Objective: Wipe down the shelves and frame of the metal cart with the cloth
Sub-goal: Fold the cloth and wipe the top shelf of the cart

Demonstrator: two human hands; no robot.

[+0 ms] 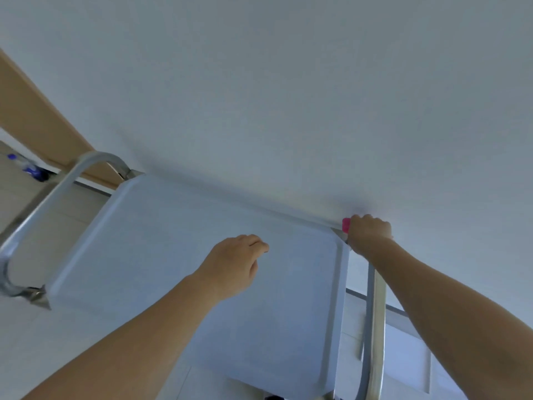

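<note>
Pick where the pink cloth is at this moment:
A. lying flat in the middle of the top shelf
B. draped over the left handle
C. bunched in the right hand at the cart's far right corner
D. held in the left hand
C: a bit of pink cloth shows beside the closed right hand at the top shelf corner; the left hand holds nothing.

Two bare, sleeveless forearms [161,327]

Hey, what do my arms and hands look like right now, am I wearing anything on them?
Both forearms are bare as far as the picture shows: no sleeves reach them. The left hand and right hand have no gloves, and no rings, watch or bracelets show.
</note>
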